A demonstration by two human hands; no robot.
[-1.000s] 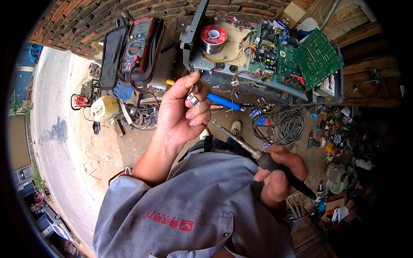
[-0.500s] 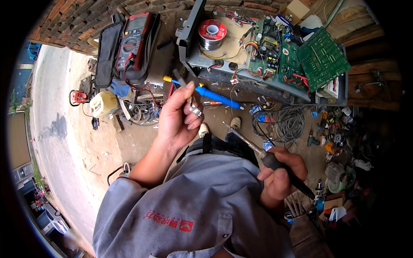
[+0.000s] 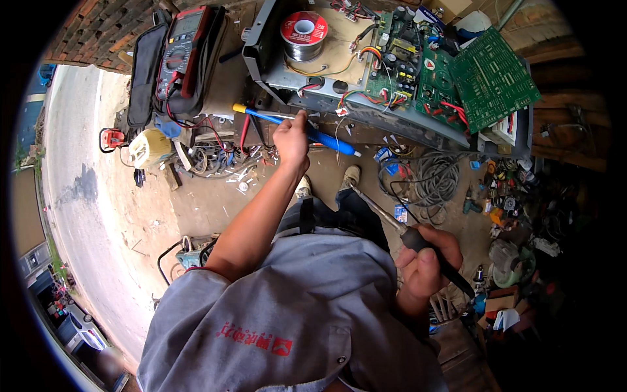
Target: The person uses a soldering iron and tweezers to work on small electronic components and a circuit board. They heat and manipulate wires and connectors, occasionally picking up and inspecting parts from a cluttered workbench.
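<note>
In my right hand (image 3: 428, 261) is a soldering iron (image 3: 410, 236), gripped by its dark handle, with the metal tip pointing up and left. My left hand (image 3: 292, 140) is closed, back of the hand up, over the blue desoldering pump (image 3: 332, 142) with a yellow end. Whatever it holds is hidden by the fingers, and whether it touches the pump I cannot tell. Beyond it stands an opened metal device housing (image 3: 274, 91) with green circuit boards (image 3: 490, 81) and wires. A solder spool (image 3: 304, 36) with a red label sits on its pale panel.
A red and black multimeter (image 3: 177, 59) lies in its dark case at the far left, its leads trailing down. Coiled grey cable (image 3: 437, 186) rests on the ground to the right. A yellowish jug (image 3: 150, 147) and scattered parts lie left; more clutter (image 3: 509, 209) fills the right side.
My left hand has moved forward and turned over, hiding the small dark tool and silvery bit seen in it before. The right hand with the soldering iron has barely moved. The view has shifted slightly.
</note>
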